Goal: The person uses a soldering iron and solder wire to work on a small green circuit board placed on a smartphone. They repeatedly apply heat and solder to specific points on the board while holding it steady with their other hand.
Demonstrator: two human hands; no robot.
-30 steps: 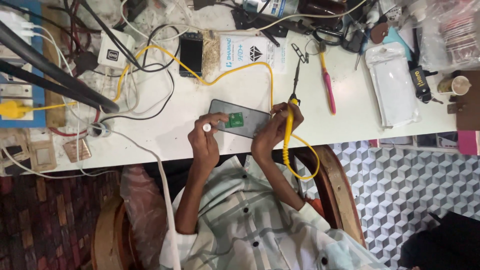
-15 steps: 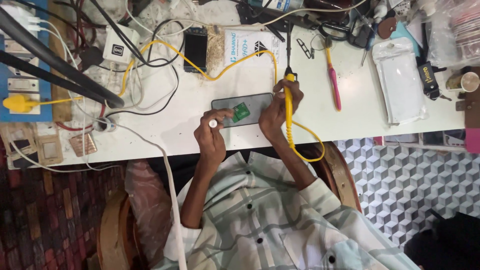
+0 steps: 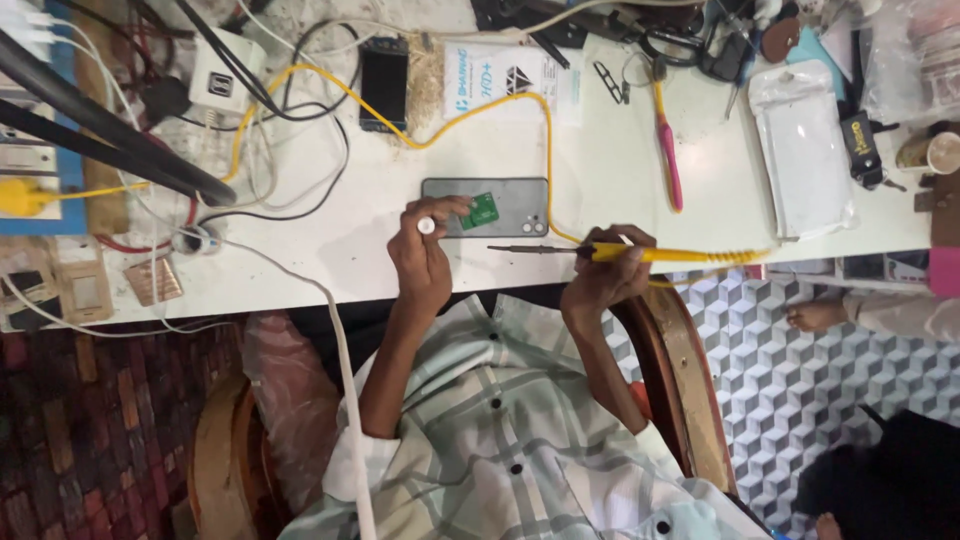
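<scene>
Soldering iron [image 3: 640, 253] held in the right hand [image 3: 600, 285], fingers wrapped tight round the yellow ribbed handle, dark metal shaft lying almost flat and pointing left, tip hovering just below the lower edge of the grey phone [image 3: 520, 200]. Not touching anything yet, as far as can be told.

Small green circuit board [image 3: 483, 210] sitting on the smooth back of that phone, mid-surface [image 3: 600, 150], just above the left hand [image 3: 420, 265]. Left hand pinched shut on a thin white-capped stick [image 3: 427, 226], with the rest hidden by the fingers, so can't say what kind.

Tips for doing this bit well, judging from the setup:
- Rest the right wrist on the edge of the surface for a steadier tip.
- Tilt the shaft up a little; lying that flat risks grazing the phone's glossy shell.
- Pin the green board down, since a light stiff little square like that probably slides easily on slick plastic or glass.
- Mind the yellow cable [image 3: 548, 150], rubbery and looped across the surface right beside the phone; could tug the handle.

Around it: pink-handled tool [image 3: 668, 165], floppy clear plastic pouch [image 3: 805, 150], black phone [image 3: 384, 85] with a shiny dark face, tangle of black and white wires further left.
</scene>
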